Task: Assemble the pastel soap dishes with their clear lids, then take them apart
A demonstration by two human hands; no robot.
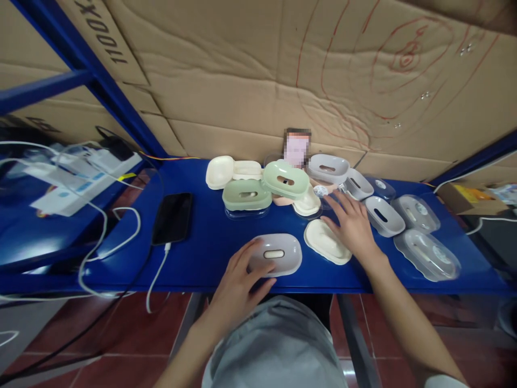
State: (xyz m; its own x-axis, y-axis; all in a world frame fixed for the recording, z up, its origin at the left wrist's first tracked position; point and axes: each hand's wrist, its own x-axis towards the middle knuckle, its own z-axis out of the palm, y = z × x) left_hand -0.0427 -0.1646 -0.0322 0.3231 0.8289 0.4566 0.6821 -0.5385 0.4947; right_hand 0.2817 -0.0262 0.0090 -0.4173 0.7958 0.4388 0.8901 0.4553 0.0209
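My left hand (245,276) is at the left end of a grey soap dish (290,258) near the front edge, its fingers apart and lying over the rim. Through the dish's middle slot a pale strip shows. My right hand (355,226) stretches over the right part of a cream, oval soap-dish piece (323,242). Its spread fingers point at a clear plastic cover with a round label (321,191); contact there is unclear. Beyond lie two green soap dishes (297,187), another cream piece (309,205) and a grey soap dish (329,163).
Grey soap dishes (383,218) and clear-covered ones (428,256) are at the right of the blue table (210,237). Cream pieces (220,172) lie at the back. Left are a black phone (173,218), white cables and power strips (76,191). A cardboard wall (226,81) stands behind.
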